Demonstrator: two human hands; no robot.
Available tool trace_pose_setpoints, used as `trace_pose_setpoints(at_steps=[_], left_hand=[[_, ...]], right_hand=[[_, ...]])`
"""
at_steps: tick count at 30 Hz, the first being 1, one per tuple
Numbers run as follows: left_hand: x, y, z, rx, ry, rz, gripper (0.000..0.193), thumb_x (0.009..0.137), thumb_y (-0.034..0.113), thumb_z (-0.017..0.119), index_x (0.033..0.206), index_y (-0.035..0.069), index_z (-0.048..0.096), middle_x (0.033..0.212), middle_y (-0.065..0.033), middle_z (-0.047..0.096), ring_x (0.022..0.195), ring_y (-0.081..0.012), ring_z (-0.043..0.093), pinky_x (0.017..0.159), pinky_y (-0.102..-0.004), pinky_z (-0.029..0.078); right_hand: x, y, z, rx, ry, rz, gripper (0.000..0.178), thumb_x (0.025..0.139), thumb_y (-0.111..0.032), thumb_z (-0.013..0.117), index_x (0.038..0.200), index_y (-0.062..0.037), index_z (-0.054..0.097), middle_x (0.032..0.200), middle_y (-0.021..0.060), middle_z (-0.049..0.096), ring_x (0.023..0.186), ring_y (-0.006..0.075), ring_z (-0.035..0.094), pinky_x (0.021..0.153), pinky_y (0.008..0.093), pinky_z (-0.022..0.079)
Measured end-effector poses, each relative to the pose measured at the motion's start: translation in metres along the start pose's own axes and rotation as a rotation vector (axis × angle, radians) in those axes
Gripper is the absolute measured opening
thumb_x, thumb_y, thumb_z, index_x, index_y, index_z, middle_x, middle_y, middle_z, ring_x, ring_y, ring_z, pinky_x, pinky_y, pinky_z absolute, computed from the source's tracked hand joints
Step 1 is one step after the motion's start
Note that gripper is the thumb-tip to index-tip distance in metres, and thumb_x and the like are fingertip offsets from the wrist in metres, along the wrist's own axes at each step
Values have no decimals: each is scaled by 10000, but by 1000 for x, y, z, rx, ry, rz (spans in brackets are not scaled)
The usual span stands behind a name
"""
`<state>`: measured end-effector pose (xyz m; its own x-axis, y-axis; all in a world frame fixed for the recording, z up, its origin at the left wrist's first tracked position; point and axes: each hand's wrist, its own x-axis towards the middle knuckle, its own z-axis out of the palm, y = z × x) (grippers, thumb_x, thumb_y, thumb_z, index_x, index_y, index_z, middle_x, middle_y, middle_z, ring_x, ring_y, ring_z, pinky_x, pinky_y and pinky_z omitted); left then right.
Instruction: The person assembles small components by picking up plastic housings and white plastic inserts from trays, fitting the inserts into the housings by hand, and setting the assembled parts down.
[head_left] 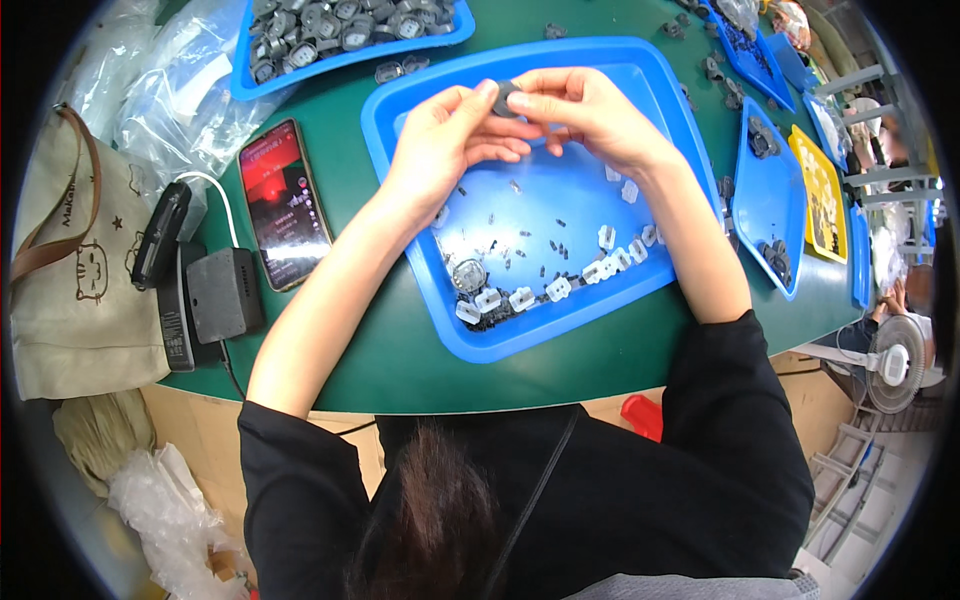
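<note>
Both hands meet above the far half of a blue tray (465, 340). Between them is a small dark grey plastic part (506, 98), pinched by the thumb and fingers of my left hand (455, 128) and of my right hand (585, 112). Its far details are partly covered by the fingertips. On the tray floor, a row of small white plastic pieces (558, 289) runs along the near and right side. A grey rounded housing (468, 275) lies in the near left corner beside tiny black bits (495, 317).
A blue bin (400, 45) heaped with grey housings stands at the far left. Left of my arm lie a phone (285, 205), a black adapter (224, 295) and a canvas bag (85, 290). Rightward are a smaller blue tray (765, 195) and a yellow tray (820, 190).
</note>
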<state>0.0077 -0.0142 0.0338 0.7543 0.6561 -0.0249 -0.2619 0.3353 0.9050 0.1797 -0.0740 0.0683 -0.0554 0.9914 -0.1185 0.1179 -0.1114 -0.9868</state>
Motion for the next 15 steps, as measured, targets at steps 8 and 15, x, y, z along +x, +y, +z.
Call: trace_pose_setpoints(at_steps=[8, 15], left_hand=[[-1, -1, -1, -84, 121, -71, 461, 947, 422, 438, 1023, -29, 492, 815, -180, 644, 591, -153, 596, 572, -248, 503], [-1, -2, -7, 10, 122, -70, 425, 948, 398, 439, 998, -18, 511, 761, -163, 644, 554, -138, 574, 533, -240, 484]], right_hand=[[12, -42, -4, -239, 126, -154, 325, 799, -382, 692, 870, -65, 676, 685, -53, 570, 584, 26, 429, 532, 199, 355], [123, -92, 46, -587, 292, -449, 212, 728, -209, 710, 850, -39, 677, 836, 111, 637, 799, 209, 628, 735, 309, 491]])
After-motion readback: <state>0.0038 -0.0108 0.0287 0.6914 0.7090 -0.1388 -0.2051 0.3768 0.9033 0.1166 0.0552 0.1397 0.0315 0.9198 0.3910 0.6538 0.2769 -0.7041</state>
